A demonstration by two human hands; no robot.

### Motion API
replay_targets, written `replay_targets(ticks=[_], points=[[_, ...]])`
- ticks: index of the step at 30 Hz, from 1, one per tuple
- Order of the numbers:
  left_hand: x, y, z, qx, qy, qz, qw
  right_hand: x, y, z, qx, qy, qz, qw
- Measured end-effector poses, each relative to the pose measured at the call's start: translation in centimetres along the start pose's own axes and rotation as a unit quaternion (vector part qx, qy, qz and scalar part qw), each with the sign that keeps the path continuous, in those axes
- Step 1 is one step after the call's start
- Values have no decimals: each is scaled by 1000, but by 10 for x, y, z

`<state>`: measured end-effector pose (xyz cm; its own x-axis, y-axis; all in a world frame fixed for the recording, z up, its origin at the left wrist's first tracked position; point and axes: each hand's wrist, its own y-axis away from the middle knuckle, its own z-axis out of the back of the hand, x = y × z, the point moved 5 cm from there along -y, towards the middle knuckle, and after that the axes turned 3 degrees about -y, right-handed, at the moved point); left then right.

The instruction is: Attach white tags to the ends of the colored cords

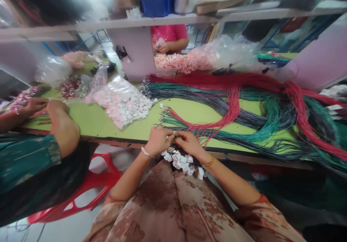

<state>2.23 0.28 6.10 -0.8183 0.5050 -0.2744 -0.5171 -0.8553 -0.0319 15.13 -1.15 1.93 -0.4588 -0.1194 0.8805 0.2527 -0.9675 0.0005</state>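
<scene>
My left hand (159, 140) and my right hand (189, 143) meet at the front edge of the green table. Fingers and thumb of each are pinched together. Between the fingertips is something small and dark, too small to name. Just below hangs a cluster of white plastic connectors (182, 161) on thin wires, over my lap. Beyond my hands, loose ends of red wires (208, 127), green wires (177, 121) and dark wires (245, 144) with metal tips lie on the table. A clear bag of white connectors (121, 103) rests to the left.
Thick bundles of red wire (217, 78) run along the right side. At left a co-worker's arm (62, 122) reaches over the table, beside a red stool (94, 184). Across, another person in pink (169, 36) handles small parts behind pink-white pieces (179, 62). A shelf (189, 19) crosses above.
</scene>
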Motion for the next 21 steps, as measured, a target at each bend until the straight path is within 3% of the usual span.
replay_targets(ticks=[3, 5, 8, 12, 21], points=[[-4, 1, 8, 6, -59, -3, 998, 2, -3, -5, -18, 17, 2, 1000], [-6, 1, 3, 19, -45, 1, 999, 3, -3, -5, -29, 26, -1, 999], [0, 0, -14, 47, 70, 33, 996, 4, -1, -3, -28, 31, -6, 999], [9, -1, -33, 59, 236, 52, 969, 5, 2, -2, -12, 16, 1, 1000], [4, -4, -45, -105, 241, 63, 963, -6, -1, -1, -46, 5, -25, 999]])
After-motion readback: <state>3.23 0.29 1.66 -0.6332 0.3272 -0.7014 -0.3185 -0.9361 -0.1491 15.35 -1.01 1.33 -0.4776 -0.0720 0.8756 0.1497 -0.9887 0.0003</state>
